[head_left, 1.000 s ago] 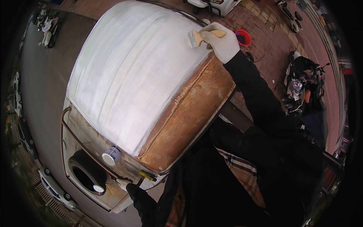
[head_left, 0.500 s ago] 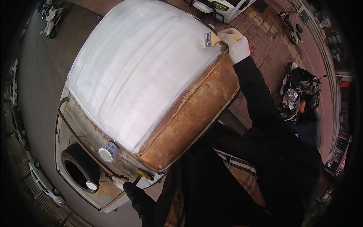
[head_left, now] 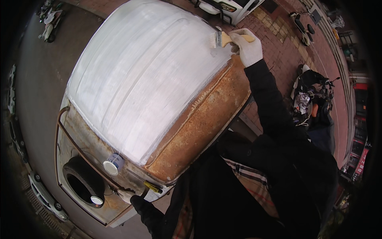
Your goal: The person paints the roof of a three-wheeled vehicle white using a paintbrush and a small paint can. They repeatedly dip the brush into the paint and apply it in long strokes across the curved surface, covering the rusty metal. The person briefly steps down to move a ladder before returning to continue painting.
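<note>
My right hand (head_left: 247,47), in a white glove, grips the wooden handle of a flat paintbrush (head_left: 218,40). Its pale bristles touch the white-painted roof (head_left: 143,71) of a vehicle near the far right corner. Along the near right side of that roof runs a strip of bare, rusty brown metal (head_left: 207,115). Low on the left, my gloved left hand (head_left: 126,195) is closed round the lower end of a rusty rail (head_left: 81,141); its fingers are partly hidden. A paint can (head_left: 113,165) with a white end stands beside the roof's lower edge.
A tyre (head_left: 82,179) lies in the vehicle's rear bed, with a white round lid (head_left: 96,200) at its rim. A yellow-handled tool (head_left: 152,187) rests near my left hand. Scooters (head_left: 303,30) and a loaded motorbike (head_left: 312,95) stand on the brick paving to the right.
The view has shifted slightly, so the vehicle sits a little farther left. The brush has moved a little leftward in the picture, still against the roof. My left hand keeps its place on the rail.
</note>
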`<action>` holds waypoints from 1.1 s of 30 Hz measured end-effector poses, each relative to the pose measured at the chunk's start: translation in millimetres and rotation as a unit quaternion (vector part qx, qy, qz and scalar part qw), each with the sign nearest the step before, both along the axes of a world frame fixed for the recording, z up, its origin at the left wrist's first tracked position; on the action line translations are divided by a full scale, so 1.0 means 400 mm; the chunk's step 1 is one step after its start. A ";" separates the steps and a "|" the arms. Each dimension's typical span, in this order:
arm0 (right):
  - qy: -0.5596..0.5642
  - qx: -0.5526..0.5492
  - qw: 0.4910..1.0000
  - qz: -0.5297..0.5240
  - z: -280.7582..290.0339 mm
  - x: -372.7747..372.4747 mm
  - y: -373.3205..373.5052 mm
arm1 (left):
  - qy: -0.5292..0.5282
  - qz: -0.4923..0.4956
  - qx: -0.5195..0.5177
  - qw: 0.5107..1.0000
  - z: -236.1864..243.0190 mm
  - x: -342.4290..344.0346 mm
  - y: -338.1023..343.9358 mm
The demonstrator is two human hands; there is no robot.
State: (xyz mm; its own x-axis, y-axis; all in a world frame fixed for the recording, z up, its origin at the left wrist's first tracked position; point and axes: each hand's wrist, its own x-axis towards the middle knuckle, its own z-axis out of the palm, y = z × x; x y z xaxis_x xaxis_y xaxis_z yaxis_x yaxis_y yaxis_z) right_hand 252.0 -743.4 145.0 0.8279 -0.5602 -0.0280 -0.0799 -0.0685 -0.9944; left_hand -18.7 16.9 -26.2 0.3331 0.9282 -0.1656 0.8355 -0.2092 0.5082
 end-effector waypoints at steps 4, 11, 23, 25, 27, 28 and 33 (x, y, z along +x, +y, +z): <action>0.028 -0.016 0.999 0.022 0.005 -0.009 -0.008 | -0.023 0.019 0.007 1.000 0.006 0.007 -0.018; 0.023 -0.033 0.999 -0.005 -0.021 0.001 0.027 | -0.030 0.017 -0.031 0.999 0.021 0.011 -0.033; 0.002 -0.062 0.998 -0.030 -0.023 -0.003 0.034 | -0.027 -0.005 0.040 0.999 0.029 0.018 -0.046; 0.001 -0.052 0.998 -0.040 -0.019 -0.006 0.032 | -0.045 0.022 -0.010 0.999 0.032 0.021 -0.051; 0.004 -0.052 0.998 -0.036 -0.015 -0.012 0.033 | -0.050 0.040 -0.026 0.998 0.036 0.025 -0.059; 0.008 -0.056 0.998 -0.030 -0.014 -0.014 0.035 | -0.056 0.041 -0.019 0.997 0.038 0.027 -0.063; 0.046 -0.141 0.989 -0.026 -0.031 -0.003 0.052 | -0.078 0.034 -0.025 0.996 0.044 0.031 -0.075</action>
State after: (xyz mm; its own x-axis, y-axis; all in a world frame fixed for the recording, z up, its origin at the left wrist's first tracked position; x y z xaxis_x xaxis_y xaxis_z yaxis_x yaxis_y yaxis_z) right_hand 250.7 -722.8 132.6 0.7987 -0.5985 0.0621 -0.1790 -0.3350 -0.9251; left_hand -6.2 -13.1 -8.4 0.2954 0.9415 -0.1625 0.7562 -0.1265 0.6420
